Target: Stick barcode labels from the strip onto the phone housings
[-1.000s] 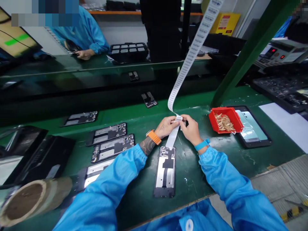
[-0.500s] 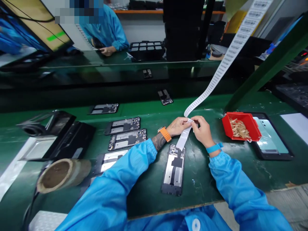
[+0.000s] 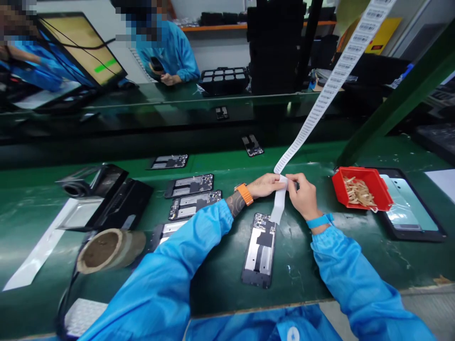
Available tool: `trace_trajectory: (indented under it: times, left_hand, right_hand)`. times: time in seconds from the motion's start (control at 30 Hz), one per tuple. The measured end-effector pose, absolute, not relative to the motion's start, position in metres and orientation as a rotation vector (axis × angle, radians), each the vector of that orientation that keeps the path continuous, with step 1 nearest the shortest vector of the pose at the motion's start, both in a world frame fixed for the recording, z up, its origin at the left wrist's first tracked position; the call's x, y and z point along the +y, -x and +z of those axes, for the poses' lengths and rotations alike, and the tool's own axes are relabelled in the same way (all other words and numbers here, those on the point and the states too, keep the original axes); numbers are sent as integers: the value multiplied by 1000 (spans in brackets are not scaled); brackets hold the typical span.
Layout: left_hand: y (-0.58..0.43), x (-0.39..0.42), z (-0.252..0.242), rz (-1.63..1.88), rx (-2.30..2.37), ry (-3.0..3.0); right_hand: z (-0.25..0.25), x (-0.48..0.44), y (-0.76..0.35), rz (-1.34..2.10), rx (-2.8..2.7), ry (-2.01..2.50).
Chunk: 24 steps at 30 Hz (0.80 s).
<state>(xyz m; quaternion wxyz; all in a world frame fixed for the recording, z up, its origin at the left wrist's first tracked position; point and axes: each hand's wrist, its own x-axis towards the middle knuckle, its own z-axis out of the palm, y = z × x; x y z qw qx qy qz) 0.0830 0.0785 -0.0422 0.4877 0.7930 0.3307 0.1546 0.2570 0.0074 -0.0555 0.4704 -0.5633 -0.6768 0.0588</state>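
A long white strip of labels (image 3: 322, 102) hangs down from the upper right to my hands. My left hand (image 3: 265, 185) and my right hand (image 3: 301, 196) both pinch it where it bends, fingers closed on it. Its blank tail (image 3: 279, 207) hangs below them. A phone frame (image 3: 260, 248) lies flat on the green table (image 3: 220, 279) just under the tail, between my blue sleeves.
Several more phone frames (image 3: 194, 205) lie left of my arm. A red bin (image 3: 361, 188) of small parts sits right, beside a black tray (image 3: 412, 208). A brown tape roll (image 3: 110, 248) and black fixture (image 3: 103, 194) stand left. People in blue work behind.
The view has swung left and my hands sit a little further right and up in it. They have kept pinching the strip, and its tail now hangs shorter over the phone frame.
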Motion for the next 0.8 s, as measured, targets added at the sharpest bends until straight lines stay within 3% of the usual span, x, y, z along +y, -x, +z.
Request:
trace_trajectory:
  times: [0.3,0.57,0.8]
  left_hand:
    - [-9,220,9,-89,1433,-2598]
    - [-43,272,-10,-483,939,-2924]
    - [-33,284,1,-357,975,-2892]
  right_hand:
    - [-31,-4,-263,119,-1510,1318]
    - [-28,0,-269,180,-1453,1324]
    - [-31,-1,-267,243,-1472,1314]
